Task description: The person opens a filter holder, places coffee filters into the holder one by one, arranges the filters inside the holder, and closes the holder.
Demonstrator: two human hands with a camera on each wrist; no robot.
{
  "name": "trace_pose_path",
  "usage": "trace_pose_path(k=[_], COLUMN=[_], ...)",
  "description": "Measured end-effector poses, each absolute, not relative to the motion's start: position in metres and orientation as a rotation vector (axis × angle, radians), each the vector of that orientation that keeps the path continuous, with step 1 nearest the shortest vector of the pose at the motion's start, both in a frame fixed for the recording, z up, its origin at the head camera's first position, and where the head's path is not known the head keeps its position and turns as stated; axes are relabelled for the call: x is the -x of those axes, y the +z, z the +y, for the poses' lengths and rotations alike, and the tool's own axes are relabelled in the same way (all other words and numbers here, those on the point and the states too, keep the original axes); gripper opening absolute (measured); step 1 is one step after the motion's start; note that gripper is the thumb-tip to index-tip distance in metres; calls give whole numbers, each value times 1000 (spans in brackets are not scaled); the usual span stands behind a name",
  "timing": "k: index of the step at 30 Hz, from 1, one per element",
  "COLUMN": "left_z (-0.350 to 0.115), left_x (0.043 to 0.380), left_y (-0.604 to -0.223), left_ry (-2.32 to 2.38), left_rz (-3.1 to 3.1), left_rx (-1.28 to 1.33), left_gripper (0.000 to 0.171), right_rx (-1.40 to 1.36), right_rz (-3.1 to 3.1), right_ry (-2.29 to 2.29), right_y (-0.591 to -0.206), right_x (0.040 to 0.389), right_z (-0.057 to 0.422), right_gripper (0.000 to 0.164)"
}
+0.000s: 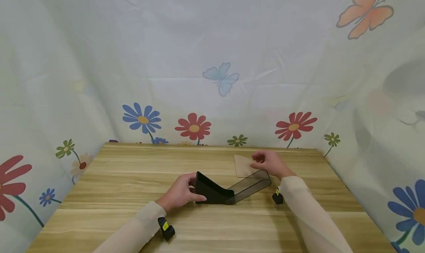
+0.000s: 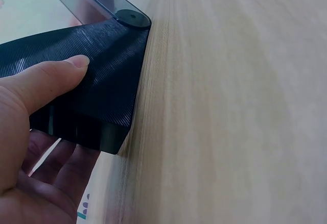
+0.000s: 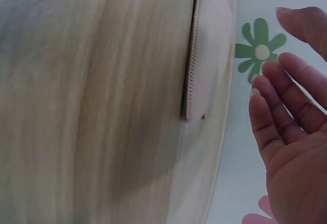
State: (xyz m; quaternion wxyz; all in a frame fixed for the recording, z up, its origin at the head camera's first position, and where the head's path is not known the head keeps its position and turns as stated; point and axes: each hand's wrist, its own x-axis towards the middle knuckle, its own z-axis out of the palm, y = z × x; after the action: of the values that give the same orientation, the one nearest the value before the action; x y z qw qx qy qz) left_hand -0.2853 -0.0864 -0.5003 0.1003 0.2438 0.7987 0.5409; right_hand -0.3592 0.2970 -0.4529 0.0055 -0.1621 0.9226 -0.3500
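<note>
My left hand [image 1: 180, 193] grips the back of a black, wedge-shaped coffee filter holder [image 1: 212, 194] with fine ribbed sides. The thumb presses on the near side, and the fingers reach around the back end. The smoky clear lid [image 1: 254, 185] is hinged at the holder's low front corner and swung out to the right. Behind the lid lies a small stack of brown paper coffee filters [image 1: 243, 168], whose crimped edge shows in the right wrist view. Over the stack's right side hovers my right hand [image 1: 273, 163], fingers loosely bent and nothing between them.
Everything is on a wood-grain table [image 1: 132, 171]. A white curtain [image 1: 166, 61] printed with flowers and butterflies hangs around its back and sides. Black wrist cameras [image 1: 166, 229] are strapped under both sleeves.
</note>
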Motion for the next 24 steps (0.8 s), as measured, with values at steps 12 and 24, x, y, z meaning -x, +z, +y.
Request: trace_pose_path(k=[12, 24], left_z=[-86, -85], left_x=[282, 283], left_y=[-495, -497], left_ry=[1597, 1587], left_rz=[2362, 2373], left_rx=[-714, -713], left_gripper=[42, 43], right_rx=[450, 384], right_rz=[2848, 2890], right_ry=[-923, -752], right_y=[-471, -466], right_x=[389, 389], right_z=[289, 275], right_gripper=[65, 73])
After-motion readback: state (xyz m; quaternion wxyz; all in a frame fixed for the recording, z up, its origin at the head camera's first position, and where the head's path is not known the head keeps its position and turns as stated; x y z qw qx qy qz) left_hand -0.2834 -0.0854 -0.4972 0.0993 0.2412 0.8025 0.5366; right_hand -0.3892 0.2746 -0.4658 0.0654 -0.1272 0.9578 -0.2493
